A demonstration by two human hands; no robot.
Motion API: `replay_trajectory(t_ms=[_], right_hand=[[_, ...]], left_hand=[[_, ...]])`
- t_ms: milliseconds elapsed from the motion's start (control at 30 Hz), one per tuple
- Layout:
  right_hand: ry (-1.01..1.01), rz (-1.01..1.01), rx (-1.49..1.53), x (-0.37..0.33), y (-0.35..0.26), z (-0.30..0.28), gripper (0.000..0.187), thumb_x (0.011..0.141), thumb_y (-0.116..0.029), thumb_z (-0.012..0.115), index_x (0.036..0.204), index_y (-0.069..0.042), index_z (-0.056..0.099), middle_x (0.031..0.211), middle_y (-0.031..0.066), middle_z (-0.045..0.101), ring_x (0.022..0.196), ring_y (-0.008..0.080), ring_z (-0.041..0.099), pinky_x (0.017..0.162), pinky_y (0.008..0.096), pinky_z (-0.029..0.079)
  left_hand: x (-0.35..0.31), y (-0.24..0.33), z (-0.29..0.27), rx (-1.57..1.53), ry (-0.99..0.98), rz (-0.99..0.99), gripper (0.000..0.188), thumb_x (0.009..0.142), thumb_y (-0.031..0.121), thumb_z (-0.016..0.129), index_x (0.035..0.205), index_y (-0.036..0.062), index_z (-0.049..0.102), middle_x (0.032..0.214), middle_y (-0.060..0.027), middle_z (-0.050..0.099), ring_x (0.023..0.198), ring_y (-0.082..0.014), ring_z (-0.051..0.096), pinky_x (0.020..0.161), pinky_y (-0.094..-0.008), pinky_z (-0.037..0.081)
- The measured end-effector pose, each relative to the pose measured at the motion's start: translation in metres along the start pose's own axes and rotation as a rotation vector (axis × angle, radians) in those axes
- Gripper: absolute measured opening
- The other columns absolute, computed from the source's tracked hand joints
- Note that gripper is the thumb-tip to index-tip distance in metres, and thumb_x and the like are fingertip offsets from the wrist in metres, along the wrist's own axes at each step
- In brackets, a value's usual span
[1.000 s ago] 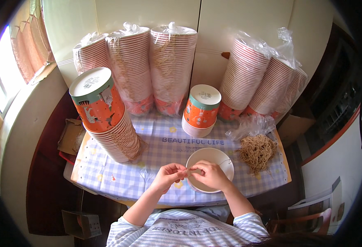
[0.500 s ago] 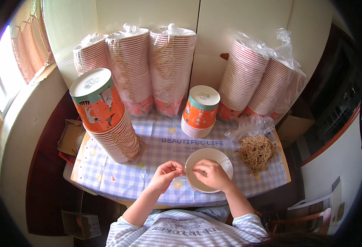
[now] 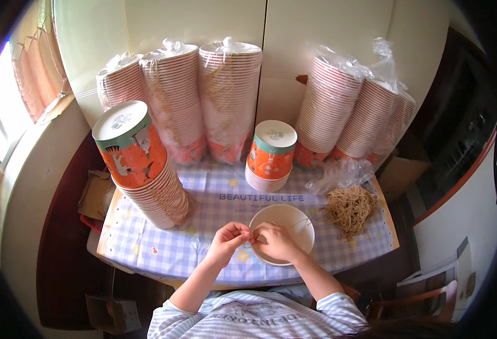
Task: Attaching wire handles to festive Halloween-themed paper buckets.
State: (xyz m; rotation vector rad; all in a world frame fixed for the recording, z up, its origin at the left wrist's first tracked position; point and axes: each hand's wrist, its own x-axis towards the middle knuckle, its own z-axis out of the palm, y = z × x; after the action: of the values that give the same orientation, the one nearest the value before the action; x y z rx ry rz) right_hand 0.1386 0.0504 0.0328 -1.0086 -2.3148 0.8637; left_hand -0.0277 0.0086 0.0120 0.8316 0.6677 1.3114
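A white-lined paper bucket (image 3: pixel 292 216) stands mouth up in front of me at the near edge of the table. My left hand (image 3: pixel 227 243) is at the left side of its rim, thumb and fingers pinched on a thin string. Over the mouth of the bucket, my right hand (image 3: pixel 277 243) is also closed at that string, its fingertips meeting those of my left. Part of the string (image 3: pixel 301 222) shows at the bucket's right side. My fingers hide most of the place where it meets the left rim.
A pile of tan strings (image 3: pixel 350 212) lies right of the bucket under a clear bag (image 3: pixel 341 174). Upside-down orange buckets are stacked short (image 3: pixel 269 164) at centre and tall (image 3: pixel 130 158) at left. Bagged stacks (image 3: pixel 228 101) line the back of the checked tablecloth (image 3: pixel 203 265).
My right hand has shifted left, bringing its fingertips right up against those of my left hand at the rim. The whole view has moved slightly.
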Motion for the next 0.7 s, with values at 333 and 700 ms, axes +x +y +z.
replay_trajectory(t_ms=[333, 700], right_hand=[[0.169, -0.162, 0.121, -0.012, -0.010, -0.018, 0.009, 0.069, -0.008, 0.066, 0.076, -0.007, 0.060, 0.099, 0.0061, 0.054, 0.097, 0.0211, 0.049, 0.085, 0.0316, 0.039], [0.140, -0.190, 0.310, 0.006, -0.016, -0.015, 0.009, 0.071, -0.009, 0.066, 0.079, -0.007, 0.061, 0.096, 0.0070, 0.054, 0.093, 0.0205, 0.052, 0.079, 0.0318, 0.043]], left_hand=[[0.001, -0.001, -0.001, 0.042, 0.012, -0.043, 0.018, 0.081, 0.006, 0.058, 0.098, -0.0008, 0.055, 0.084, -0.0049, 0.060, 0.076, -0.0104, 0.054, 0.071, -0.0233, 0.044], [-0.006, 0.000, 0.005, 0.206, -0.022, 0.002, 0.014, 0.082, 0.007, 0.059, 0.093, -0.0011, 0.057, 0.082, -0.0009, 0.058, 0.074, -0.0058, 0.052, 0.066, -0.0195, 0.043]])
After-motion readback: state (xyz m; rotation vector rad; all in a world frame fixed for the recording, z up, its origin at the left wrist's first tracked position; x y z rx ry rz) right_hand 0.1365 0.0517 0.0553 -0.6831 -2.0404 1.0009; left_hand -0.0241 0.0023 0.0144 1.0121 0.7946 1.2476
